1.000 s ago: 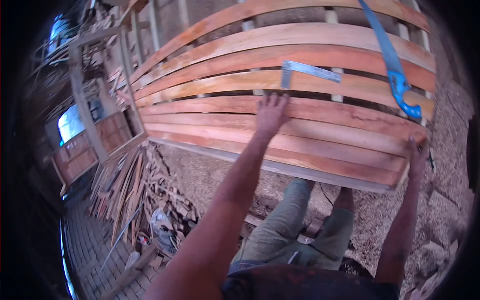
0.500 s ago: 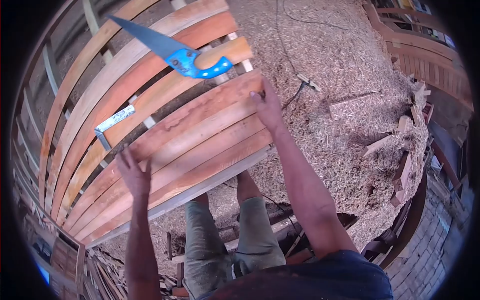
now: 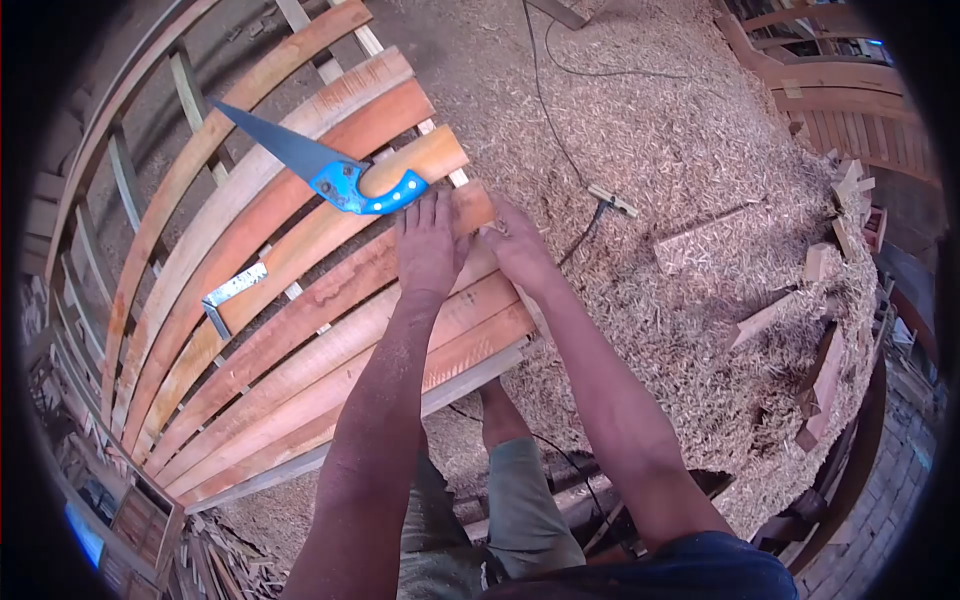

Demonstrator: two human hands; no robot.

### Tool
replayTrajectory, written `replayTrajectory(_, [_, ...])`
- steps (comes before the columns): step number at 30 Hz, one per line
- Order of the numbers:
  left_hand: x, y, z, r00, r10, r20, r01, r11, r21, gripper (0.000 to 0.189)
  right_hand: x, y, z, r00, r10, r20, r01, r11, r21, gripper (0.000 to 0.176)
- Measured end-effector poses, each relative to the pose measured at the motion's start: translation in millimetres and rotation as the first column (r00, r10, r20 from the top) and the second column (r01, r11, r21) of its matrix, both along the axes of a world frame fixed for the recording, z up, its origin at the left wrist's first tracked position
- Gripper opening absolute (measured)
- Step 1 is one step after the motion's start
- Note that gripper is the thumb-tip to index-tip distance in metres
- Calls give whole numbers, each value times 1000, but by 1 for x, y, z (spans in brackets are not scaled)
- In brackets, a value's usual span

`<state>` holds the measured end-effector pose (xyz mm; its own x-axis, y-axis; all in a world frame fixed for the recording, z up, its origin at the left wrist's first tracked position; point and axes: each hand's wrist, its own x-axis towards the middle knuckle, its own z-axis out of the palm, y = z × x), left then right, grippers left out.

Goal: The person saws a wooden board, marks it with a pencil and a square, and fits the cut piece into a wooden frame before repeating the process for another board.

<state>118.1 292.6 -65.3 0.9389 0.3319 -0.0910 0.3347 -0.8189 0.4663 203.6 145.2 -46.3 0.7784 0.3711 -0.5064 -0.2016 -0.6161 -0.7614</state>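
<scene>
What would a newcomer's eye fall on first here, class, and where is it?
Probably the saw with its bright blue handle, lying across the spaced wooden planks. Next might come the person's left hand and right hand, close together near the plank ends, just below the saw's handle in the view. A metal square lies farther left on the planks.

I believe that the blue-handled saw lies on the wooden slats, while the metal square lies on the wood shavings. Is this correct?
Not entirely: the place given for the metal square is wrong. The head view shows it lying on the wooden slats, as the blue-handled saw does.
</scene>
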Motion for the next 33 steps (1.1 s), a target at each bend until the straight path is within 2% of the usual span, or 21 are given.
replayTrajectory(2, [1, 6, 0, 1000, 1, -29, -2, 999, -38, 85, 9, 6, 59, 970, -236, -59, 241, 963, 117, 62])
replayTrajectory(3, [1, 6, -1, 999, 10, -52, -13, 998, -63, 84, 23, 6, 113, 963, -264, -57, 270, 933, 239, 65])
replayTrajectory(4, [1, 7, -3, 997, 19, -74, -25, 996, -88, 83, 31, 5, 164, 940, -334, -68, 332, 853, 404, 58])
replayTrajectory(5, [1, 8, -5, 997, 30, -74, -37, 995, -98, 83, 38, -8, 206, 940, -338, -35, 306, 798, 518, 54])
replayTrajectory(8, [-1, 7, -8, 995, 56, -77, -67, 988, -138, 82, 47, -70, 309, 960, -206, 190, -9, 655, 756, 47])
replayTrajectory(11, [1, 9, -10, 996, 62, -63, -70, 986, -148, 85, 46, -105, 380, 934, 5, 358, -297, 570, 766, 44])
replayTrajectory(14, [1, 10, -8, 989, 41, -141, -64, 986, -157, 90, 43, -108, 424, 896, 167, 412, -434, 525, 732, 47])
replayTrajectory(16, [1, 11, -8, 988, 42, -147, -67, 983, -173, 87, 44, -105, 433, 881, 230, 413, -470, 520, 713, 51])
replayTrajectory(19, [0, 13, -5, 988, 42, -148, -72, 976, -205, 76, 50, -105, 401, 892, 258, 370, -449, 583, 677, 61])
replayTrajectory(21, [6, 16, -9, 989, 76, -123, -105, 963, -247, 65, 52, -111, 326, 918, 126, 376, -357, 676, 644, 46])
replayTrajectory(22, [4, 19, -17, 989, 90, -117, -120, 951, -285, 60, 49, -139, 273, 987, 21, 161, -139, 620, 772, 32])
replayTrajectory(23, [2, 18, -22, 988, 96, -119, -130, 937, -325, 56, 45, -111, 254, 985, -110, 133, 3, 780, 625, 27])
replayTrajectory(24, [4, 18, -21, 987, 108, -117, -142, 933, -330, 53, 42, -83, 235, 969, -228, 97, 161, 877, 452, 29])
replayTrajectory(25, [5, 19, -18, 986, 120, -117, -153, 931, -333, 50, 41, -68, 205, 966, -258, 6, 242, 911, 334, 28])
replayTrajectory(26, [4, 17, -16, 985, 124, -123, -160, 927, -340, 47, 37, -53, 171, 968, -229, -100, 247, 939, 239, 28])
replayTrajectory(28, [2, 16, -17, 985, 125, -121, -161, 921, -356, 47, 27, -26, 122, 962, -157, -222, 196, 967, 165, 27])
replayTrajectory(30, [5, 18, -16, 981, 129, -146, -175, 913, -370, 47, 23, -2, 99, 973, -129, -193, 160, 975, 152, 25])
replayTrajectory(31, [6, 19, -12, 976, 124, -178, -185, 906, -380, 47, 14, -6, 75, 999, 27, 37, -33, 982, 184, 24])
replayTrajectory(32, [7, 20, -10, 971, 119, -208, -193, 900, -390, 47, 7, -9, 56, 948, 176, 267, -227, 959, 171, 24])
replayTrajectory(33, [7, 19, -9, 972, 118, -204, -192, 898, -396, 47, 7, -6, 42, 939, 189, 288, -239, 959, 152, 23])
